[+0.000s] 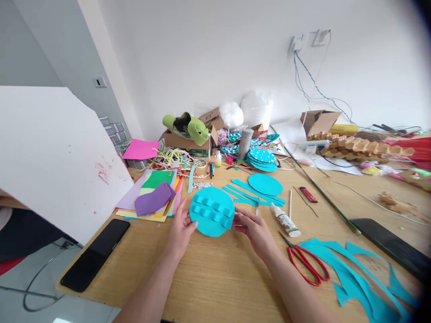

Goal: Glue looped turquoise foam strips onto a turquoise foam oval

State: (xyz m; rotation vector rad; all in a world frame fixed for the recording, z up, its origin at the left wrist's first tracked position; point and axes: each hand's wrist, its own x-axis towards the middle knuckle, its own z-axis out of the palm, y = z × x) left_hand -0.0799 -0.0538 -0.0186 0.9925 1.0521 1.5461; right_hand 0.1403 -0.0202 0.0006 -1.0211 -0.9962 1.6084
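Observation:
A round turquoise paper disc [211, 229] is held up above the table, with two rows of looped paper strips standing out on its face. My left hand [182, 226] pinches its left edge, thumb in front. At the right edge, my right hand [251, 226] grips the disc, its fingers partly behind it. To the right lie a white glue bottle [285, 220] and red-handled scissors [305, 262]. Beyond the disc are cut turquoise strips [242, 195] and another flat turquoise disc [265, 184].
A black phone [96, 255] lies at the left table edge, near stacked coloured paper [158, 179]. Turquoise offcuts [357, 273] spread at the front right. A long stick [319, 193], a red cutter [308, 194] and egg cartons [357, 146] are farther right. A grey bottle [245, 144] stands at the back.

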